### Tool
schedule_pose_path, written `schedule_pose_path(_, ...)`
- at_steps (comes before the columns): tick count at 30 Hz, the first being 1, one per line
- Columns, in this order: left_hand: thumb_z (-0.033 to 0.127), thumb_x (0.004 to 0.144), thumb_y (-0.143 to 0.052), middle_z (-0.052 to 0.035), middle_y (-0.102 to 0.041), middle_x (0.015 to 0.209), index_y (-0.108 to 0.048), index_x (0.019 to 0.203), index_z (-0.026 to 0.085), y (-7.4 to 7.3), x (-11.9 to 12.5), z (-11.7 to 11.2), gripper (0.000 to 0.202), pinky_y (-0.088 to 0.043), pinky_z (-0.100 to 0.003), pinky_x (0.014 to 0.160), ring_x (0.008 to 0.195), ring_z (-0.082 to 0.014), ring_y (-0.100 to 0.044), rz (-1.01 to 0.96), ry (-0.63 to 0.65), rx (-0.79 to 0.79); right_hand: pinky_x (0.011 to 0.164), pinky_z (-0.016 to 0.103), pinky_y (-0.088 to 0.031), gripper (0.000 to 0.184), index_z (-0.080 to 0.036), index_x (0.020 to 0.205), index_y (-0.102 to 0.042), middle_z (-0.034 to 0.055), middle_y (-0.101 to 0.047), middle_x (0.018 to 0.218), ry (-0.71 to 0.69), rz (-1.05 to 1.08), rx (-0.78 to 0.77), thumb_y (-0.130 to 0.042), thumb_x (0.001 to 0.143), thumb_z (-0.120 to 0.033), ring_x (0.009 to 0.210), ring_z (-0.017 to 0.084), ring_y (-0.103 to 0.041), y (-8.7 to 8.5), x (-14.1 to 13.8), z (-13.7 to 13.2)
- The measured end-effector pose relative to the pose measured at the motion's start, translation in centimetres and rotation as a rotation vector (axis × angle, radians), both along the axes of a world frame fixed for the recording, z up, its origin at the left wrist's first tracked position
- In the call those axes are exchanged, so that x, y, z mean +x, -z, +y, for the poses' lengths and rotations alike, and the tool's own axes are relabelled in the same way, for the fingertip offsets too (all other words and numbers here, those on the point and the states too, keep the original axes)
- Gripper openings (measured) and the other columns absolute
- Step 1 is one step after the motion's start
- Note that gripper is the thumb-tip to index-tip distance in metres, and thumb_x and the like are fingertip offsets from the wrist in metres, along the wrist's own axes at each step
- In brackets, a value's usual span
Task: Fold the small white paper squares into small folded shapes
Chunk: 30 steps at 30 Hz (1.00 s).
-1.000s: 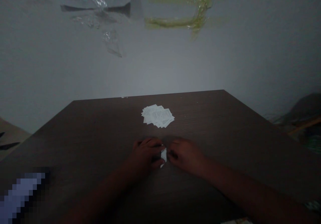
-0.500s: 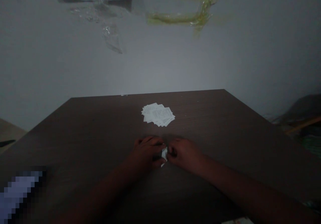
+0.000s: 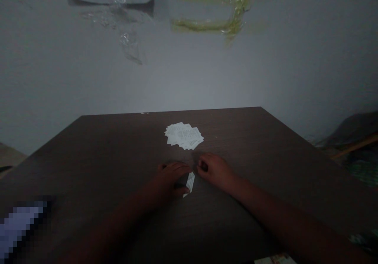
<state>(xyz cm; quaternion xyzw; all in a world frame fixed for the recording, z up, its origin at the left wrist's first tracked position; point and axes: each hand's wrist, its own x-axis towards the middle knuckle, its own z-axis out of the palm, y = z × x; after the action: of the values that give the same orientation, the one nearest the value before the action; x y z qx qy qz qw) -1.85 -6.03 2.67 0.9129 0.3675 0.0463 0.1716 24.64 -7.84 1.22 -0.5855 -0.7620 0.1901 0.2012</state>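
Observation:
A small folded piece of printed white paper (image 3: 190,182) lies on the dark wooden table. My left hand (image 3: 171,179) holds it at its two ends, fingertips at the far end and thumb at the near one. Just right of the paper's far end is my right hand (image 3: 214,171), its fingers curled together in a loose pinch. Nothing shows in that pinch, and a narrow gap parts it from the paper. Beyond both hands a loose pile of printed paper slips (image 3: 184,136) lies flat, the slips overlapping at many angles.
The table (image 3: 118,145) meets a pale wall (image 3: 189,79) with taped-up sheets and peeling tape. A blurred-out pale object (image 3: 20,226) is at the near left. Something light-coloured (image 3: 276,259) pokes in at the bottom edge. Dark cloth-like items (image 3: 360,138) sit beyond the right side.
My right hand has moved slightly up and away from the folded paper. More of the paper now shows, with my left hand still at it. The view has shifted slightly.

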Motion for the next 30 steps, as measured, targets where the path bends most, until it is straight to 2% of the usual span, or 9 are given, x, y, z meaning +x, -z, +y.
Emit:
schedule_pose_path(2, 0.01, 0.108, -0.079, -0.0017, -0.091, 0.165, -0.09, 0.15, 0.035, -0.6, -0.4, 0.0, 0.05, -0.05, -0.053, 0.142, 0.158, -0.0327, -0.081, -0.01, 0.072, -0.016, 0.087, 0.032, -0.051, 0.011, -0.021, 0.107, -0.083, 0.003, -0.08, 0.104, -0.077, 0.001, 0.017, -0.082, 0.108, -0.01, 0.095, 0.022, -0.073, 0.2, 0.4, -0.2)
schedule_pose_path(4, 0.005, 0.109, -0.074, 0.0012, -0.093, 0.16, -0.092, 0.142, 0.036, -1.2, -0.7, 0.0, 0.048, -0.049, -0.05, 0.142, 0.154, -0.029, -0.083, -0.007, 0.116, -0.02, 0.09, 0.033, -0.054, 0.014, -0.021, 0.107, -0.085, 0.0044, -0.081, 0.106, -0.163, -0.032, 0.007, -0.079, 0.11, -0.009, 0.098, 0.022, -0.074, 0.1, 0.6, -0.5)
schedule_pose_path(7, -0.003, 0.107, -0.067, 0.0016, -0.093, 0.158, -0.093, 0.141, 0.036, -1.8, -0.9, -0.2, 0.059, -0.047, -0.049, 0.141, 0.154, -0.0281, -0.081, 0.009, 0.141, 0.009, 0.089, 0.032, -0.054, 0.014, -0.02, 0.104, -0.087, 0.0059, -0.083, 0.109, -0.257, -0.081, -0.027, -0.081, 0.11, -0.008, 0.098, 0.021, -0.075, -0.2, 0.5, -0.8)
schedule_pose_path(9, -0.004, 0.104, -0.067, 0.0003, -0.092, 0.157, -0.093, 0.144, 0.036, -1.6, -0.7, -0.6, 0.062, -0.046, -0.05, 0.14, 0.155, -0.0307, -0.079, 0.047, 0.137, 0.048, 0.088, 0.032, -0.054, 0.012, -0.019, 0.105, -0.087, 0.0065, -0.084, 0.11, -0.27, -0.09, -0.034, -0.083, 0.109, -0.009, 0.098, 0.022, -0.076, -0.4, 0.4, -0.9)
schedule_pose_path(13, 0.002, 0.105, -0.073, -0.0085, -0.09, 0.156, -0.089, 0.151, 0.03, -0.3, -0.1, -1.4, 0.056, -0.045, -0.062, 0.143, 0.154, -0.0389, -0.078, 0.157, 0.155, 0.103, 0.087, 0.032, -0.053, 0.012, -0.02, 0.1, -0.086, 0.0059, -0.084, 0.106, -0.239, -0.093, -0.014, -0.086, 0.105, -0.009, 0.097, 0.023, -0.076, -0.2, -0.1, -1.2)
schedule_pose_path(16, 0.006, 0.103, -0.078, -0.0132, -0.089, 0.156, -0.088, 0.149, 0.025, 0.6, 0.2, -1.8, 0.051, -0.044, -0.069, 0.145, 0.154, -0.0428, -0.079, 0.188, 0.168, 0.115, 0.087, 0.032, -0.051, 0.014, -0.02, 0.098, -0.085, 0.0039, -0.083, 0.101, -0.23, -0.076, -0.022, -0.087, 0.103, -0.008, 0.095, 0.022, -0.075, -0.1, -0.5, -1.3)
schedule_pose_path(19, 0.008, 0.099, -0.08, -0.0142, -0.088, 0.155, -0.087, 0.149, 0.024, 0.5, 0.3, -2.0, 0.053, -0.045, -0.07, 0.145, 0.152, -0.0431, -0.08, 0.15, 0.18, 0.11, 0.084, 0.031, -0.048, 0.015, -0.021, 0.096, -0.085, 0.002, -0.081, 0.095, -0.202, -0.064, -0.036, -0.087, 0.101, -0.007, 0.091, 0.021, -0.073, -0.1, -0.8, -1.3)
schedule_pose_path(25, 0.008, 0.099, -0.078, -0.0132, -0.089, 0.157, -0.087, 0.149, 0.026, -0.6, 0.0, -1.9, 0.054, -0.045, -0.069, 0.146, 0.153, -0.0416, -0.082, 0.107, 0.205, 0.081, 0.079, 0.03, -0.043, 0.015, -0.021, 0.094, -0.088, 0.0017, -0.081, 0.093, -0.092, -0.047, -0.094, -0.088, 0.098, -0.007, 0.087, 0.02, -0.071, -0.6, -1.1, -0.6)
schedule_pose_path(30, 0.008, 0.099, -0.079, -0.0151, -0.088, 0.16, -0.085, 0.152, 0.024, -0.3, 0.1, -1.8, 0.055, -0.046, -0.069, 0.146, 0.156, -0.0423, -0.08, 0.107, 0.21, 0.07, 0.08, 0.031, -0.044, 0.015, -0.02, 0.093, -0.087, 0.003, -0.082, 0.095, 0.001, -0.05, -0.108, -0.088, 0.098, -0.006, 0.089, 0.02, -0.072, -0.6, -1.2, 0.3)
